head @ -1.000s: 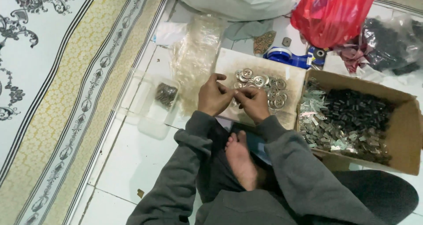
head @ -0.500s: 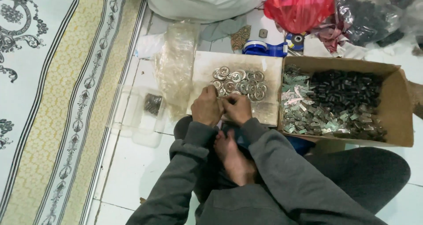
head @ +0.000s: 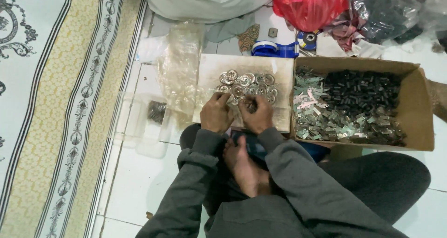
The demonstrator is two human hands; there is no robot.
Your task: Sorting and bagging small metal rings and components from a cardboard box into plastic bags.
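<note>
Two hands, left hand (head: 216, 113), right hand (head: 254, 113), touching metal rings (head: 247, 84) just ahead

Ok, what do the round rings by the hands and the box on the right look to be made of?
The round rings look like bright metal: silvery, with glints, though plated plastic can't be ruled out. The box is plain brown cardboard, matte, with folded flaps. Both hands, left and right, work at the rings' edge.

Part between fingers (head: 246, 104) indistinct.
</note>
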